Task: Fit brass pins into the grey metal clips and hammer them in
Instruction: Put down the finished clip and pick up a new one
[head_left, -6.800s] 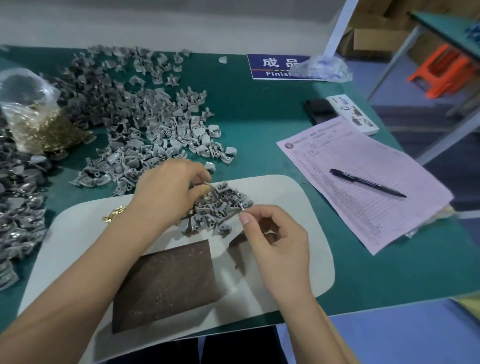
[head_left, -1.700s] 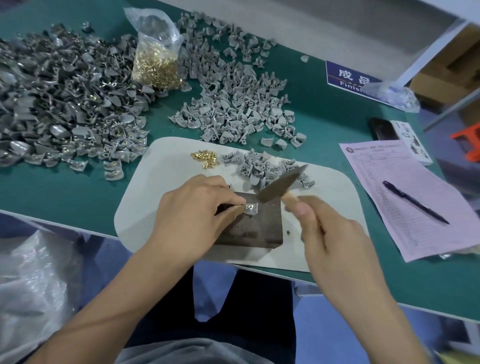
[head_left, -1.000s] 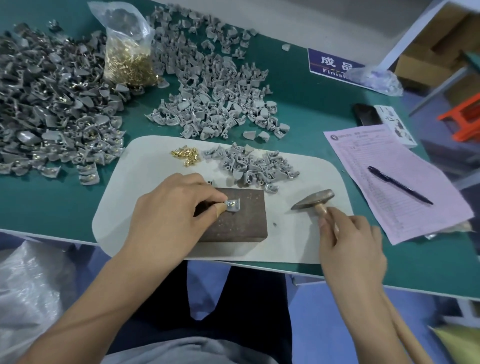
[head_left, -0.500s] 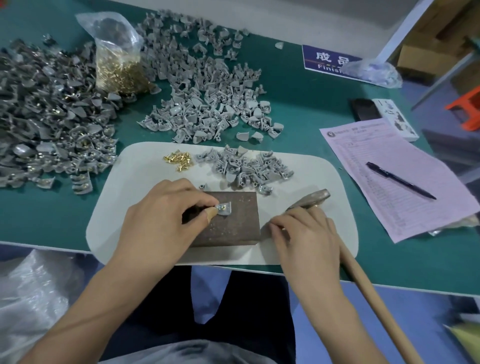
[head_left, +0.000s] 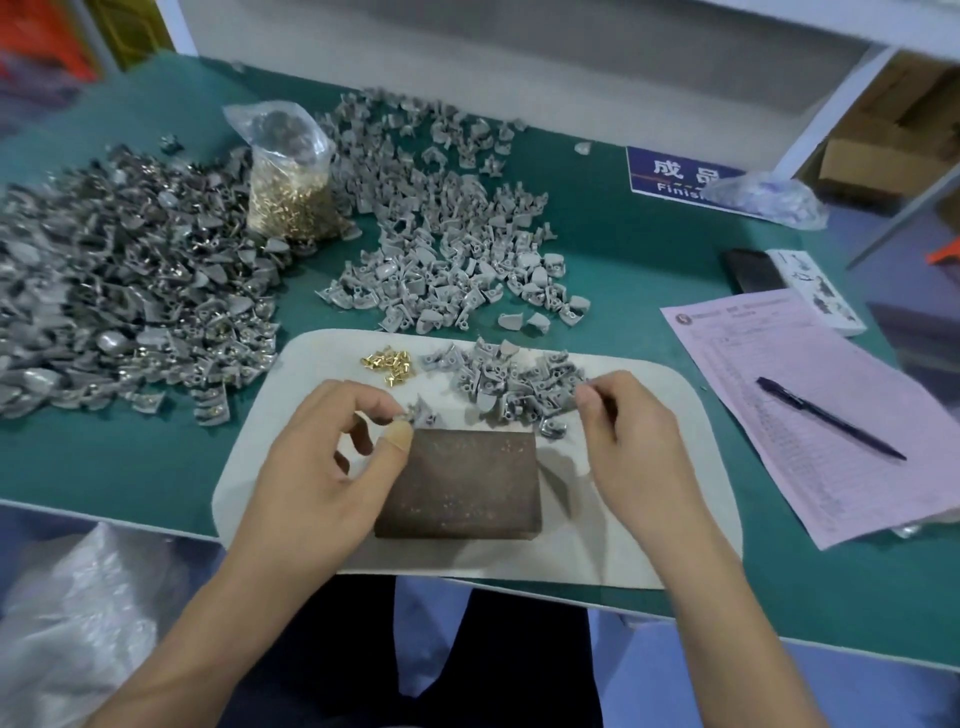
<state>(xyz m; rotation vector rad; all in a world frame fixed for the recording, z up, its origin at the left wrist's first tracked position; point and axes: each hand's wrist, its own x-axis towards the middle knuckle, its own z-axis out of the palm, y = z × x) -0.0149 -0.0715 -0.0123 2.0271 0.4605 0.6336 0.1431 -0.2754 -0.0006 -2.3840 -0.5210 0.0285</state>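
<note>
Hammer gone from view; right hand now reaches the small clip heap, fingers curled, pinching something too small to tell. Left hand pinches a grey clip at the dark block's far edge. Loose brass pins lie on the white mat; a clear bag holds more

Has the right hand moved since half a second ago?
Yes. The right hand left the block's right edge and went up to the clip pile.

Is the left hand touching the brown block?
Cannot tell. In the head view the left hand overlaps the brown block's left edge while pinching a grey clip.
</note>
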